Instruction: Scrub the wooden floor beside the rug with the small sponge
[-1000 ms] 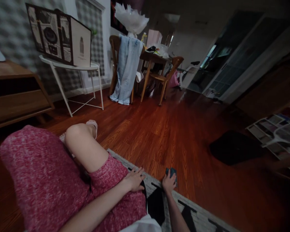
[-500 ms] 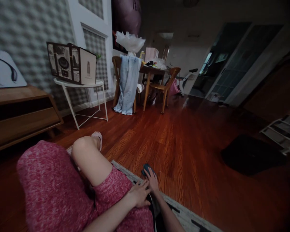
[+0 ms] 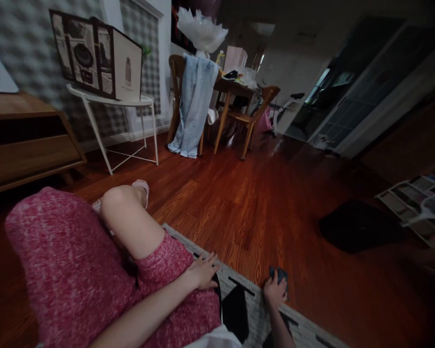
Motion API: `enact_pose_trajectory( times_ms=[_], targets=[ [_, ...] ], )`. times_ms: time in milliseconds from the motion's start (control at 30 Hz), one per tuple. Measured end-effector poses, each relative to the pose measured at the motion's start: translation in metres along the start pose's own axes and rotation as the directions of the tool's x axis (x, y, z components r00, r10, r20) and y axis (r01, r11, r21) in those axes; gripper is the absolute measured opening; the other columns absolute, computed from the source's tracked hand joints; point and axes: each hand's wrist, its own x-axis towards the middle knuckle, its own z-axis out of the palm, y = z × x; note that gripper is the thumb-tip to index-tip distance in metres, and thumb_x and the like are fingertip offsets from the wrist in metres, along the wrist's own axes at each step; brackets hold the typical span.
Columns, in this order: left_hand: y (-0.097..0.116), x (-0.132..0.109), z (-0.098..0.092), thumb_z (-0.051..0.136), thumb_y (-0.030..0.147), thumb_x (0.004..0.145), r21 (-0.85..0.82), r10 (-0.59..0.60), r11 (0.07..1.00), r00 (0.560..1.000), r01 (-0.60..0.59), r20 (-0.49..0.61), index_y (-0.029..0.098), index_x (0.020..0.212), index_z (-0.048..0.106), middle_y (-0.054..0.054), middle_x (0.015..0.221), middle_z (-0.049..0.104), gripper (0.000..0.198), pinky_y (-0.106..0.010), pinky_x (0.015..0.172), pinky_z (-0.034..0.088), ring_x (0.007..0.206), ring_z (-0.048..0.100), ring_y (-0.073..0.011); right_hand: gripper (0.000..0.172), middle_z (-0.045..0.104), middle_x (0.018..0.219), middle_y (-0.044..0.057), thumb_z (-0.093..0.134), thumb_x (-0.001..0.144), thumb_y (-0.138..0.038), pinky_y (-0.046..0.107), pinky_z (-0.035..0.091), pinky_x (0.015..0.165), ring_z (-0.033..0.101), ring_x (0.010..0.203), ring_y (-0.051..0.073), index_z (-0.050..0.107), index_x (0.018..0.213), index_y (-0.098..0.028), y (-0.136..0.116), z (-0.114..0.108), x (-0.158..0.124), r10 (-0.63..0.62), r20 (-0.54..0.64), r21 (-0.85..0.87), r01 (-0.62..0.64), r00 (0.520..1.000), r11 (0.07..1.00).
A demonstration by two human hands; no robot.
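My left hand (image 3: 204, 271) lies palm down at the side of my thigh on the pink-red shorts (image 3: 166, 263). Its fingers are spread and nothing is in them. Further right, my right hand (image 3: 275, 291) is low near the edge of the grey rug (image 3: 253, 280). Its fingers are closed over a dark blue cloth (image 3: 281, 276), which looks folded and is partly covered by the hand. The cloth is beside the reddish wooden floor (image 3: 239, 203); whether it touches the floor is unclear.
A white side table (image 3: 112, 99) bears a printed box (image 3: 97, 60), beside a wooden cabinet (image 3: 25, 140). Jeans (image 3: 194, 106) hang over a chair at the dining table. A black object (image 3: 358, 224) lies on the floor at right, near a white rack (image 3: 416, 203).
My right hand has moved right with the dark blue cloth, away from my left hand. My left hand stays on the thigh. The view has tilted down and turned slightly.
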Motion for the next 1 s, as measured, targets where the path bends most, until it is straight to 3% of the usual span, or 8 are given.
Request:
enact_pose_trajectory(
  times_ms=[100, 233, 467, 567, 700, 767, 900, 1000],
  targets=[
    [-0.003, 0.001, 0.005, 0.059, 0.05, 0.091, 0.012, 0.014, 1.0, 1.0, -0.014, -0.014, 0.018, 0.147, 0.045, -0.017, 0.161, 0.026, 0.066, -0.054, 0.119, 0.021, 0.15, 0.023, -0.0324, 0.063, 0.038, 0.154, 0.021, 0.026, 0.093, -0.033, 0.067, 0.035, 0.102, 0.031, 0.145, 0.038, 0.034, 0.154, -0.027, -0.03, 0.01, -0.024, 0.013, -0.022, 0.039, -0.012, 1.0, 0.999],
    [-0.006, 0.002, 0.009, 0.057, 0.052, 0.091, 0.021, 0.018, 1.0, 1.0, -0.017, -0.022, 0.022, 0.148, 0.044, -0.015, 0.162, 0.025, 0.066, -0.056, 0.118, 0.021, 0.149, 0.023, -0.0332, 0.063, 0.034, 0.158, 0.019, 0.026, 0.093, -0.03, 0.062, 0.031, 0.108, 0.027, 0.147, 0.034, 0.034, 0.155, -0.024, -0.095, 0.026, -0.055, -0.183, 0.094, 0.052, 0.178, 0.979, 0.983],
    [-0.001, 0.0, 0.0, 0.059, 0.05, 0.091, 0.027, -0.009, 1.0, 1.0, 0.009, 0.021, 0.02, 0.148, 0.044, -0.017, 0.162, 0.026, 0.066, -0.056, 0.119, 0.022, 0.15, 0.021, -0.0325, 0.06, 0.031, 0.163, 0.006, 0.032, 0.093, -0.024, 0.048, 0.021, 0.118, 0.022, 0.151, 0.022, 0.038, 0.153, -0.031, -0.211, 0.057, -0.112, -0.551, 0.352, 0.09, 0.559, 0.757, 0.825],
    [0.0, -0.001, -0.004, 0.059, 0.051, 0.092, 0.026, -0.007, 1.0, 0.999, 0.006, 0.036, 0.019, 0.147, 0.045, -0.017, 0.162, 0.025, 0.065, -0.056, 0.12, 0.02, 0.151, 0.019, -0.0313, 0.059, 0.031, 0.162, 0.004, 0.031, 0.094, -0.023, 0.046, 0.021, 0.119, 0.024, 0.15, 0.02, 0.04, 0.151, -0.034, -0.232, 0.062, -0.117, -0.629, 0.376, 0.129, 0.633, 0.681, 0.763],
    [-0.001, -0.002, -0.005, 0.058, 0.05, 0.092, 0.028, -0.002, 1.0, 1.0, 0.001, 0.026, 0.019, 0.15, 0.041, -0.017, 0.163, 0.022, 0.068, -0.056, 0.121, 0.018, 0.151, 0.018, -0.0318, 0.057, 0.036, 0.16, 0.003, 0.033, 0.094, -0.022, 0.042, 0.023, 0.118, 0.029, 0.148, 0.017, 0.044, 0.149, -0.034, -0.222, 0.056, -0.092, -0.726, 0.355, 0.174, 0.721, 0.589, 0.671],
    [-0.001, -0.003, -0.005, 0.057, 0.051, 0.092, 0.029, -0.011, 1.0, 1.0, 0.01, 0.029, 0.019, 0.15, 0.041, -0.016, 0.163, 0.021, 0.068, -0.056, 0.121, 0.018, 0.151, 0.018, -0.032, 0.057, 0.038, 0.159, 0.004, 0.033, 0.094, -0.021, 0.041, 0.025, 0.118, 0.031, 0.147, 0.017, 0.046, 0.148, -0.032, -0.202, 0.049, -0.069, -0.721, 0.323, 0.152, 0.718, 0.613, 0.679],
    [-0.001, -0.002, -0.003, 0.056, 0.052, 0.092, 0.021, -0.016, 1.0, 0.999, 0.015, 0.034, 0.02, 0.15, 0.042, -0.015, 0.163, 0.021, 0.067, -0.055, 0.121, 0.017, 0.151, 0.018, -0.0313, 0.055, 0.04, 0.157, 0.008, 0.029, 0.096, -0.025, 0.041, 0.029, 0.115, 0.033, 0.145, 0.019, 0.046, 0.149, -0.028, -0.142, 0.029, -0.016, -0.521, 0.267, 0.011, 0.538, 0.811, 0.843],
    [-0.002, 0.0, -0.001, 0.056, 0.051, 0.093, 0.018, -0.004, 1.0, 1.0, 0.004, 0.03, 0.019, 0.15, 0.041, -0.015, 0.163, 0.021, 0.068, -0.057, 0.121, 0.016, 0.151, 0.017, -0.0314, 0.057, 0.039, 0.156, 0.01, 0.024, 0.097, -0.029, 0.044, 0.03, 0.114, 0.032, 0.146, 0.021, 0.042, 0.151, -0.026, -0.09, 0.013, 0.011, -0.335, 0.227, -0.078, 0.36, 0.914, 0.93]
  ],
)
